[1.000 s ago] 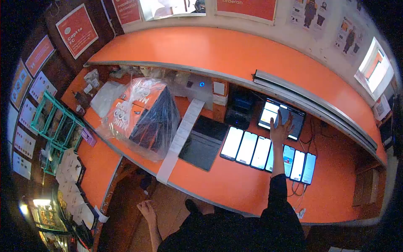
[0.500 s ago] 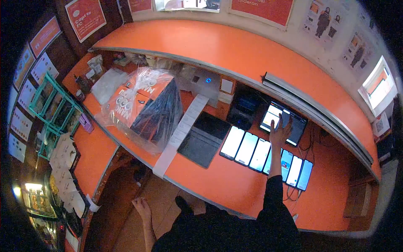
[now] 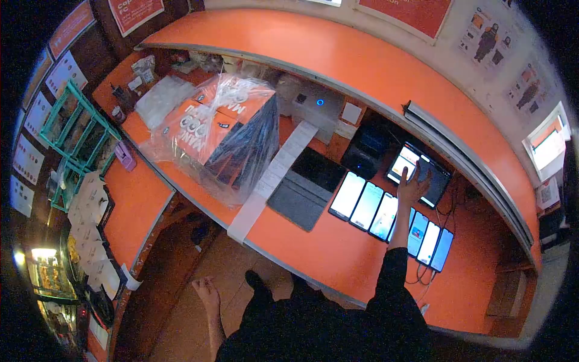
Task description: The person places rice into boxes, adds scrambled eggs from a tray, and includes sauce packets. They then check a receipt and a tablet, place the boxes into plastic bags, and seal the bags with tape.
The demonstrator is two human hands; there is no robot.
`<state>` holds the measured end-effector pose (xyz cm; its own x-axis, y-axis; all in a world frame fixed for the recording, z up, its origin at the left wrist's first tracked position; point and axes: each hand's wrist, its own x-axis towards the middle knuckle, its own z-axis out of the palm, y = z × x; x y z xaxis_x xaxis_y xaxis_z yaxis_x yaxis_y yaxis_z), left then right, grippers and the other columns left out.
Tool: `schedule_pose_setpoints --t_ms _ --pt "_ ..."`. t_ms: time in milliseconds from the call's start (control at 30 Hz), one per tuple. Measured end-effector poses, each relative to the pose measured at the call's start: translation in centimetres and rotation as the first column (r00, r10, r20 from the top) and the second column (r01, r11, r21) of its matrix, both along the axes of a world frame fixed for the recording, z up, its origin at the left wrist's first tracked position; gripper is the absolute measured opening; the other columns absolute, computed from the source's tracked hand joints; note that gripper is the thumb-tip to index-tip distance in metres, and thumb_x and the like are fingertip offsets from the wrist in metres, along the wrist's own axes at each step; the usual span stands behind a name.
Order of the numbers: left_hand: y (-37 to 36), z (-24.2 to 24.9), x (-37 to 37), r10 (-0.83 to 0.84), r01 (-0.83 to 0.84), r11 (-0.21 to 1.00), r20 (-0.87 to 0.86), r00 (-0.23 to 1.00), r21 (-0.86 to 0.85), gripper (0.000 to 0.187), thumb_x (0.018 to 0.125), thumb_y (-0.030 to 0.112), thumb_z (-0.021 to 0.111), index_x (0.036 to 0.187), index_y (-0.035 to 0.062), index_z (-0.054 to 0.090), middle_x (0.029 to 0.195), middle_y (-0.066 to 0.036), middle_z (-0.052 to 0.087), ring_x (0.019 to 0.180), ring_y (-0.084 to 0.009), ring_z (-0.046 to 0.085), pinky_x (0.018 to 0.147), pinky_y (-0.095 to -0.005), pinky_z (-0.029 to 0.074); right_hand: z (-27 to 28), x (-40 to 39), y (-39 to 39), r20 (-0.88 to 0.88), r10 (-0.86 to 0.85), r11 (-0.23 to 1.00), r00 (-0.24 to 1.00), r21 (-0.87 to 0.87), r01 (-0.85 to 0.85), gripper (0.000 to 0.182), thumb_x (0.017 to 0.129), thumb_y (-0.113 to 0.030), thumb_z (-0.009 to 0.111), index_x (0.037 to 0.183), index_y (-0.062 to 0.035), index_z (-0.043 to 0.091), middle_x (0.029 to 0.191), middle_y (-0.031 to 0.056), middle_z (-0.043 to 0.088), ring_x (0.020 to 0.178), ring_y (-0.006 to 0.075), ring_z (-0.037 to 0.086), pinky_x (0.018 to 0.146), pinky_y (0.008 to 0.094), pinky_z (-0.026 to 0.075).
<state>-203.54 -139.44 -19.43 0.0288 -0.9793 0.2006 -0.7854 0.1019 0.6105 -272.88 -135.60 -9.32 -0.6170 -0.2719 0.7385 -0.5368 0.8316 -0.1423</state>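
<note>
My right hand (image 3: 412,186) reaches across the counter to a tablet (image 3: 443,180) with a lit screen, its fingers spread over the display. Beneath my right wrist runs a row of several phones (image 3: 363,207) with bright screens, one of them partly hidden by the arm. My left hand (image 3: 206,292) hangs low beside my body, above the floor, its fingers loosely apart and holding nothing. Left of the phones lies a dark flat mat (image 3: 300,199), and a long printed paper strip (image 3: 265,190) runs along its left side.
Orange boxes (image 3: 199,123) in a clear plastic bag stand on the orange counter (image 3: 313,256). Behind them is a grey device (image 3: 318,111) with a blue light ring. A raised shelf (image 3: 289,48) overhangs the back. Cables hang near the tablet. Green racks (image 3: 78,123) stand at left.
The whole view has shifted a little as the head moved. My right hand stays over the tablet, fingers still spread. My left hand still hangs low, with its fingers turned slightly more upward.
</note>
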Motion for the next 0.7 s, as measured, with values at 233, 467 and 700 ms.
schedule_pose_setpoints --t_ms 233,467,700 --pt "1.2 -1.2 3.5 -0.004 0.004 1.000 0.003 1.000 -0.020 0.012 0.090 0.008 0.051 0.089 -0.0023 0.058 0.098 -0.017 0.046 0.094 -0.0330 0.048 0.084 -0.0435 0.040 -1.0 -1.5 -0.5 -0.086 0.012 1.000 0.996 -0.017 -0.014 0.048 0.090 -0.050 0.051 0.130 -0.0232 0.053 0.140 0.0221 0.037 0.132 0.0365 0.033 0.104 0.0557 0.028" --pt "2.4 -1.5 1.3 0.097 -0.092 0.994 0.103 0.990 -0.052 0.014 0.091 0.009 0.050 0.088 -0.0006 0.059 0.095 -0.017 0.053 0.093 -0.0324 0.049 0.086 -0.0433 0.039 -0.1 -0.7 -0.4 -0.063 0.031 0.999 0.998 -0.011 -0.031 0.049 0.090 -0.047 0.053 0.129 -0.0185 0.053 0.140 0.0212 0.038 0.131 0.0355 0.035 0.106 0.0523 0.027" --pt "2.1 -0.3 -0.6 0.069 -0.073 0.992 0.043 0.997 0.105 0.015 0.091 0.009 0.050 0.088 -0.0014 0.060 0.091 -0.013 0.060 0.099 -0.0314 0.050 0.097 -0.0457 0.034 3.3 0.7 0.2 -0.030 0.048 0.987 0.998 -0.150 -0.052 0.055 0.089 -0.049 0.054 0.132 -0.0154 0.049 0.138 0.0233 0.039 0.129 0.0390 0.035 0.105 0.0527 0.027"
